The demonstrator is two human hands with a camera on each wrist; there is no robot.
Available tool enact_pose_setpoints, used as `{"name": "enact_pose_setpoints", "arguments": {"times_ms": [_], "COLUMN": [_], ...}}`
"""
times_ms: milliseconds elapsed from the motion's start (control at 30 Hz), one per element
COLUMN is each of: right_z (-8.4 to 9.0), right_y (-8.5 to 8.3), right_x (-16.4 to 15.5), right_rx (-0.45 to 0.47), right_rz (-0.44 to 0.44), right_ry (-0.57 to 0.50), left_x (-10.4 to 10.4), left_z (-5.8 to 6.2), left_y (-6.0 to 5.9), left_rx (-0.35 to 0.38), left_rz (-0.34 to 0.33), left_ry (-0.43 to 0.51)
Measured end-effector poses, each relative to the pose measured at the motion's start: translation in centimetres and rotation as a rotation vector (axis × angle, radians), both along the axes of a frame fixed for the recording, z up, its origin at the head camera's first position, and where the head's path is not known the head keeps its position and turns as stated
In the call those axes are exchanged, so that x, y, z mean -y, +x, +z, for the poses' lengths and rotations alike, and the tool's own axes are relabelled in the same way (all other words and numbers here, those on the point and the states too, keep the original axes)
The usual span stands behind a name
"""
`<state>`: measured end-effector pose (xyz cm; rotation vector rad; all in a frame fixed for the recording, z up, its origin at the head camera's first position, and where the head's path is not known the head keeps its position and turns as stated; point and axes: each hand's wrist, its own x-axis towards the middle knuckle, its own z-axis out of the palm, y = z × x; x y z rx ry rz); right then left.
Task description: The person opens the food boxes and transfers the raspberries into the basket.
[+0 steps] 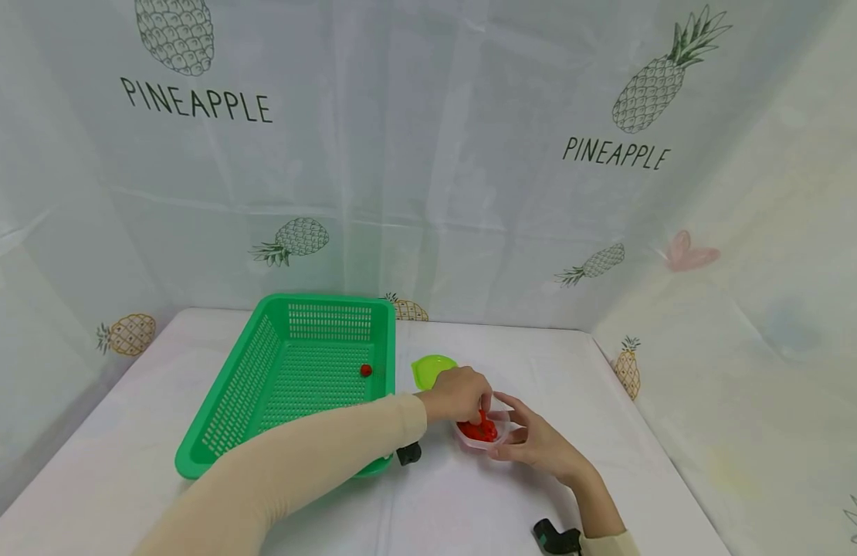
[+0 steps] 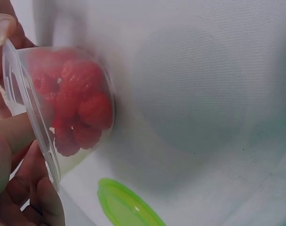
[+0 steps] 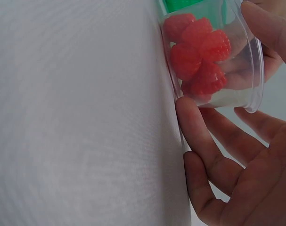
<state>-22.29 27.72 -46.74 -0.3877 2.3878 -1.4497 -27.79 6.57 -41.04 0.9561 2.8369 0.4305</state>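
Note:
A clear plastic cup (image 1: 480,445) with several red raspberries (image 2: 79,89) in it stands on the white-covered table. My right hand (image 1: 540,446) holds the cup from its right side, the thumb near the rim and fingers about the wall, as the right wrist view shows. From above, my left hand (image 1: 459,392) reaches into the cup. Its fingertips pinch at a raspberry (image 1: 483,418) there, partly hidden by the fingers. Behind the left hand lies a bright green lid (image 1: 428,369), partly covered by it.
A large green basket (image 1: 192,455) with slotted walls stands to the left, my left forearm crossing over its near right corner. One raspberry (image 1: 366,371) lies inside it, near the right wall. White curtains (image 1: 414,154) printed with pineapples close off the back and sides.

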Motion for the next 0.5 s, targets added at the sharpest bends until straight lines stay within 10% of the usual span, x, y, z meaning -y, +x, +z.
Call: {"name": "enact_pose_setpoints", "arguments": {"times_ms": [500], "right_z": [0.36], "right_y": [0.09], "right_x": [-0.01], "right_rx": [0.001], "right_rz": [0.0], "right_ry": [0.008], "left_x": [-0.44], "left_z": [-0.17], "left_y": [0.08], "left_rx": [-0.029], "left_rz": [0.021], "left_ry": [-0.016]}}
